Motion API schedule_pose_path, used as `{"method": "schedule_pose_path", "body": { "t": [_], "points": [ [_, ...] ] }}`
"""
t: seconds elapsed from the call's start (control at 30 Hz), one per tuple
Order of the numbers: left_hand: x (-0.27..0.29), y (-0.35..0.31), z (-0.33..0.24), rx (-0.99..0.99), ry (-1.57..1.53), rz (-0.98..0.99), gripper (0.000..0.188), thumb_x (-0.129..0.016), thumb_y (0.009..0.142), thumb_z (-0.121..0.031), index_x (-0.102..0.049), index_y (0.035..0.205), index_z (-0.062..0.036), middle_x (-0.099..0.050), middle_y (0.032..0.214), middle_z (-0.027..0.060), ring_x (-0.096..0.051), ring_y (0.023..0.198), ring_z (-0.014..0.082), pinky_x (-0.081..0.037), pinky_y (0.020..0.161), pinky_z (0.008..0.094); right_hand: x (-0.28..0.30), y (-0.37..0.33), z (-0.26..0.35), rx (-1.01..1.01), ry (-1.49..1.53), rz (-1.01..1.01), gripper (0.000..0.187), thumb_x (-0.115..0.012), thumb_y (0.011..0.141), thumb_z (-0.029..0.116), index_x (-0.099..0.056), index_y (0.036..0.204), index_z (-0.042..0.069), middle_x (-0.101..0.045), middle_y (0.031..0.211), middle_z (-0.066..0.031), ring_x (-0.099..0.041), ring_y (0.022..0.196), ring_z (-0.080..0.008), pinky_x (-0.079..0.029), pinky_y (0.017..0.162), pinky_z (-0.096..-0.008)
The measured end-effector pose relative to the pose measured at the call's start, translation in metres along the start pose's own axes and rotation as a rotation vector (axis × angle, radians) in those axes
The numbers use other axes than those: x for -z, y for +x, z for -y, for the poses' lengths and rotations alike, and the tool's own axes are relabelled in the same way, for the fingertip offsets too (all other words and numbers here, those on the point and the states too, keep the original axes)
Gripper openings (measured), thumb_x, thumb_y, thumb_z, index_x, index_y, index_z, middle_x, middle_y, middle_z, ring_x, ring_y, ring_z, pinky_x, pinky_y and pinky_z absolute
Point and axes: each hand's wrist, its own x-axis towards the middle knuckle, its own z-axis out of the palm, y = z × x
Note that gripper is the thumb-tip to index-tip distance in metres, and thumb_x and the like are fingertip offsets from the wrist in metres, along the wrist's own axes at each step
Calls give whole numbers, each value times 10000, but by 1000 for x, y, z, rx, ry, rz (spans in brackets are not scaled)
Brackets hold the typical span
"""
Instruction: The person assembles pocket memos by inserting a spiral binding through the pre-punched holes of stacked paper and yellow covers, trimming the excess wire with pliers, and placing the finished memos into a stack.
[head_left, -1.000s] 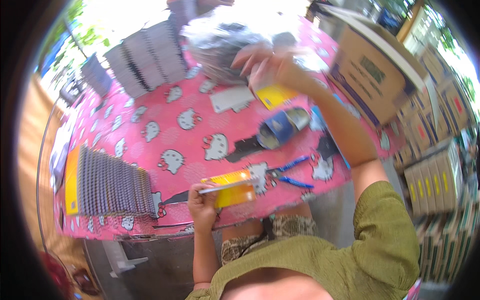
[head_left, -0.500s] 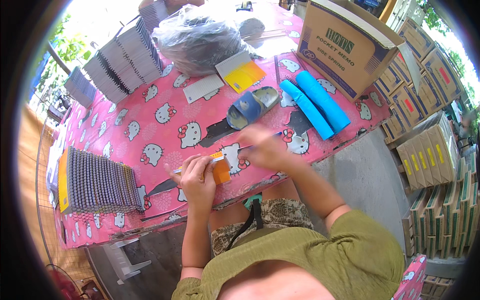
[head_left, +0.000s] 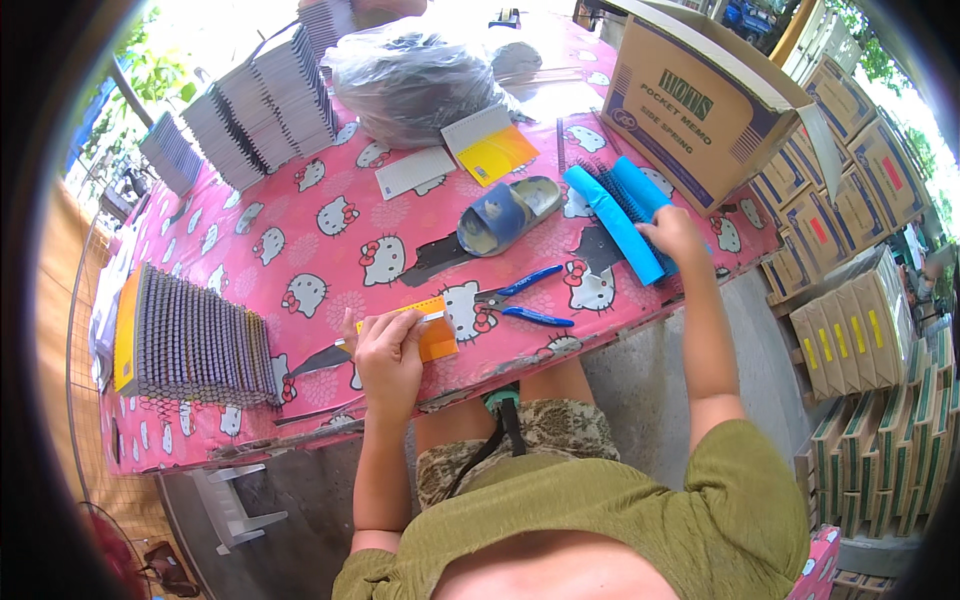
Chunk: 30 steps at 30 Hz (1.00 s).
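Note:
My left hand [head_left: 388, 350] is closed on a small orange-covered notepad [head_left: 436, 343], holding it against the table near its front edge. Just right of it lie blue-handled cutting pliers [head_left: 535, 310], jaws toward the notepad. My right hand [head_left: 676, 238] reaches to a rolled blue wrapper [head_left: 610, 222], fingers drawn together at its near end; what they pinch is hidden. Black spiral coils [head_left: 628, 188] show between the wrapper's two blue folds. A blue patterned slide sandal [head_left: 508, 215] lies left of the wrapper.
A stack of spiral notepads [head_left: 205, 340] stands at left, with taller stacks [head_left: 262, 105] behind. Loose notepads [head_left: 495, 155] lie near a grey plastic bag [head_left: 410, 85]. An open carton [head_left: 700, 110] stands at back right; more cartons [head_left: 880, 180] rise beyond the pink-covered table [head_left: 330, 255].
My right hand has left the pliers on the table and moved right to the blue wrapper. The wrapper's folds have parted, showing coils. My left hand still holds the notepad.

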Motion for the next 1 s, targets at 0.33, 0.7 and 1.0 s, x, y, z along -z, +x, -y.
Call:
{"method": "schedule_pose_path", "body": {
  "t": [0.33, 0.7, 1.0],
  "points": [
    [1, -1, 2, -4, -7, 21, 99, -683, 781, -98, -685, 870, -55, -677, 828, 42, -600, 792, 198, -238, 1070, 419, -1, -4, -32, 43, 543, 20, 227, -715, 783, 228, -634, 843, 25, -616, 654, -61, -603, 584, -139, -443, 474, -283],
    [-5, 0, 5, -34, -9, -35, 75, -686, 777, -113, -686, 842, -77, -677, 824, 25, -594, 771, 196, -252, 1053, 424, 3, 0, -22, 22, 341, -571, 251, -482, 960, 247, -602, 964, 27, -659, 777, -122, -634, 741, -281, -481, 640, -410],
    [-1, 0, 5, -1, -22, -13, 118, -696, 777, -115, -690, 890, -79, -684, 824, 33, -600, 783, 187, -264, 1049, 416, 24, -18, 11, 365, 1617, -562, 189, -657, 849, 26, -610, 1028, 61, -629, 819, -38, -611, 752, -147, -500, 723, -254]
  ]
}}
